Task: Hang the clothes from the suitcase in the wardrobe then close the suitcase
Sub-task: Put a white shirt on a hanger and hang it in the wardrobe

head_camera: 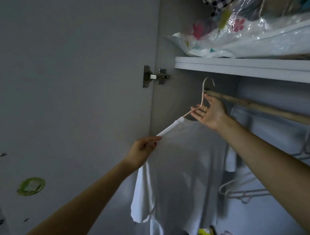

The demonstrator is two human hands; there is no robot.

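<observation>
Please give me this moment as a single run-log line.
stage: hanging | left hand: pinches white shirt shoulder | right hand: open, touching hanger neck | hook: at wooden rail end | suitcase: unseen

Wooden rail [263,108] just behind right hand [209,114], bearing pale hanger [204,91] with white shirt [179,162]; white shelf [249,68] above, carrying plastic-wrapped bedding [256,33].

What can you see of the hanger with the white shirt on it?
The pale pink hanger looks thin and coated. Its hook curves over the left end of the wooden rail, tilted, left shoulder dropping. A white shirt drapes on it, covering most of the arms. The left hand pinches the shirt at the left shoulder tip; the right hand, fingers straight, touches near the neck.
</observation>
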